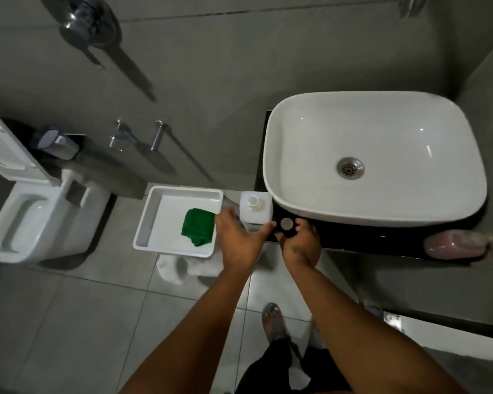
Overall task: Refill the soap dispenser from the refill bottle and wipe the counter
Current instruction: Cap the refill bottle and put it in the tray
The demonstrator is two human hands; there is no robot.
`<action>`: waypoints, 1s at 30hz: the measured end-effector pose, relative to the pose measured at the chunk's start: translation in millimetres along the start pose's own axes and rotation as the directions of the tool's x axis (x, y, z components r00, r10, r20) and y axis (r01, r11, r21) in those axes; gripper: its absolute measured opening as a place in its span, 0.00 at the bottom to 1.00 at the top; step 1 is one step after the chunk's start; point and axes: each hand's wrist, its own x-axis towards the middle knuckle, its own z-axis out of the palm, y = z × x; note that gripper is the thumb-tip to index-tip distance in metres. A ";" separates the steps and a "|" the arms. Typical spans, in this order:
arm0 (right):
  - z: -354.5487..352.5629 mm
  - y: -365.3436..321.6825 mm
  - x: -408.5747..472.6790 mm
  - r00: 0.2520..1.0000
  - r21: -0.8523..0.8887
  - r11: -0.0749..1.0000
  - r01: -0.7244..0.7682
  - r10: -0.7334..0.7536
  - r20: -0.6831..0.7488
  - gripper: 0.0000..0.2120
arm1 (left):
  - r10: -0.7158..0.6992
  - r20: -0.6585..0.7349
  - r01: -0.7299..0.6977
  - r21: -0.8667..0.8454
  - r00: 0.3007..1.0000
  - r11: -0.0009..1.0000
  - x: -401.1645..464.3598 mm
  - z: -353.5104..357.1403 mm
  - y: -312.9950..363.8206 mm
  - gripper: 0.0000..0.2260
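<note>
A white square refill bottle (256,207) stands with its neck uncovered on the left end of the black counter (382,237), beside the basin. My left hand (239,237) wraps the bottle's lower part, thumb on its left side and fingers across its front. Just to the right, a small round pale cap (286,224) sits between the thumb and fingertips of my right hand (299,243), low over the counter. A pinkish soap dispenser (456,244) lies at the counter's right front edge, blurred. A folded green cloth (198,226) rests in a white tray (145,223).
The white vessel basin (271,166) fills most of the counter. The tray sits on a white stool left of the counter. A toilet (40,223) with its lid up stands further left. My sandalled feet (272,319) are on the grey floor tiles.
</note>
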 end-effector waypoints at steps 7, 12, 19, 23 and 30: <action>-10.5 -6.0 2.7 0.999 0.065 0.998 0.023 -0.026 0.041 0.13 | 0.029 0.051 -0.023 -0.113 0.998 0.993 3.4 2.4 9.8 0.31; -76.1 -13.4 -18.4 0.961 0.291 0.933 0.209 -0.252 0.117 0.18 | 0.181 0.168 -0.168 -0.089 0.969 0.982 -6.0 -19.4 5.2 0.32; -199.0 -68.8 -19.3 0.787 0.008 0.835 0.551 -0.522 0.330 0.15 | 0.350 0.360 -0.327 -0.124 0.865 0.937 -33.9 -25.1 34.7 0.31; -237.2 -79.5 -11.3 0.660 -0.101 0.692 0.715 -0.619 0.426 0.15 | 0.443 0.372 -0.412 -0.163 0.816 0.896 -48.5 -15.1 62.9 0.29; -279.0 -91.0 0.8 0.576 -0.275 0.525 0.805 -0.584 0.571 0.06 | 0.520 0.364 -0.486 -0.188 0.773 0.854 -65.3 1.0 87.8 0.32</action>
